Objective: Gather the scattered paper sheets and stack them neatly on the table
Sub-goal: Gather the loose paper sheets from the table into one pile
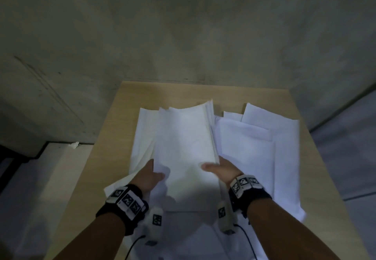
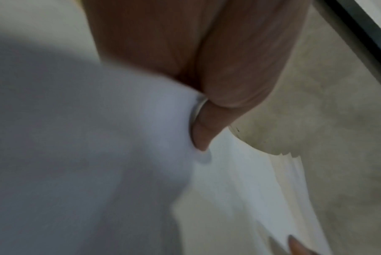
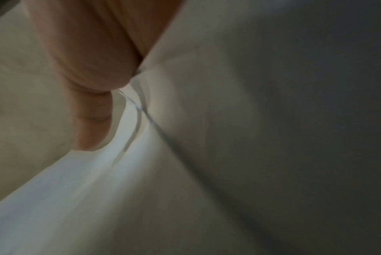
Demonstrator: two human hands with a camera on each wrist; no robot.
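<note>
Bundle of white sheets held at centre of the head view, above the bench, arched and bowed between both hands. Left hand grasping its lower left edge, thumb on top; right hand clamping the lower right edge, thumb over the top sheet. In the left wrist view, thumb denting the paper. More loose sheets lying flat at right of the frame and beneath the bundle, overlapping untidily.

Likely very light, thin and floppy; smooth, so prone to sliding apart and fanning at the far end. Easily creased under a hard pinch. Best taken at opposite long edges near mid-length, squeezed gently, then tapped square on the bench.
</note>
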